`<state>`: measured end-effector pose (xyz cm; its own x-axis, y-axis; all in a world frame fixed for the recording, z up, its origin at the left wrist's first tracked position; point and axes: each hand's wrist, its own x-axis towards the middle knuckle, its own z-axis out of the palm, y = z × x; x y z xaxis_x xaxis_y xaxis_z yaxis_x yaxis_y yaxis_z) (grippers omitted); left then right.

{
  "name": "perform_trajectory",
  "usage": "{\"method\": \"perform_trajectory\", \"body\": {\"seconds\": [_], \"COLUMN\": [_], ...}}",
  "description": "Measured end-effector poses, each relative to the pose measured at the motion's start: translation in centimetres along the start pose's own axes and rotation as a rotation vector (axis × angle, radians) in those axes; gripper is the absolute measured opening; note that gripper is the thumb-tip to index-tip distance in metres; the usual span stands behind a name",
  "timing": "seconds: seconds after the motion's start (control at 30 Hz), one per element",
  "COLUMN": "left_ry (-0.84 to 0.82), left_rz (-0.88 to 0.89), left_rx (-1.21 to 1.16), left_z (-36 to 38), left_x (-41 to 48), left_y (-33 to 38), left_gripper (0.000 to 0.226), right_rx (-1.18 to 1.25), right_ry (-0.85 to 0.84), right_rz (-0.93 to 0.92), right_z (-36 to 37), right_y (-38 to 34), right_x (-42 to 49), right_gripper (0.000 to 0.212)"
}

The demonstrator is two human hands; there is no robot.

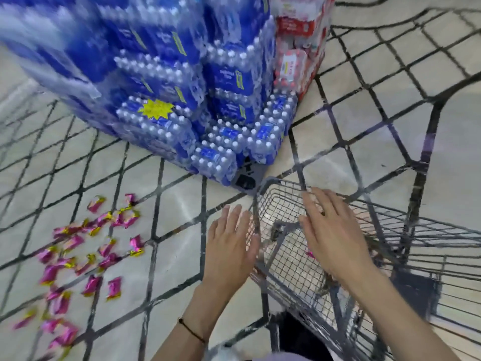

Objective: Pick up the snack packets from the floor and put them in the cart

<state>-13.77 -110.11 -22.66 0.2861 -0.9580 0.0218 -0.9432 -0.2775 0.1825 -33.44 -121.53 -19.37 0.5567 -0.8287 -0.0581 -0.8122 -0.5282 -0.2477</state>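
Observation:
Several pink and gold snack packets (86, 251) lie scattered on the tiled floor at the lower left. A grey wire cart (390, 256) stands at the lower right. My left hand (231, 243) hovers flat and empty just outside the cart's left rim, fingers apart. My right hand (333, 230) is spread open over the cart's basket, holding nothing. A bit of pink, a packet (309, 254), shows inside the basket under my right hand. The frame is motion-blurred.
A tall stack of blue shrink-wrapped water bottle packs (182, 87) stands on a pallet just behind the cart's front corner. Red and white bottle packs (299, 48) sit beside it. Tiled floor (177, 209) separates packets and cart.

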Motion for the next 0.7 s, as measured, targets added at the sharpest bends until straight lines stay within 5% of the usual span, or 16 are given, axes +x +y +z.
{"method": "perform_trajectory", "body": {"seconds": [0.3,0.7], "left_ry": [0.329,0.429], "left_rz": [-0.388,-0.914], "left_rx": [0.012,0.054], "left_z": [-8.0,-12.5], "left_x": [-17.7,-39.5], "left_y": [-17.2,-34.4], "left_gripper": [0.052,0.054], "right_rx": [0.008,-0.019], "right_ry": [-0.03,-0.18], "right_rz": [-0.386,-0.813], "right_z": [2.9,8.4], "right_y": [-25.1,-51.4], "right_x": [-5.1,-11.2], "right_gripper": [0.06,0.053]}}
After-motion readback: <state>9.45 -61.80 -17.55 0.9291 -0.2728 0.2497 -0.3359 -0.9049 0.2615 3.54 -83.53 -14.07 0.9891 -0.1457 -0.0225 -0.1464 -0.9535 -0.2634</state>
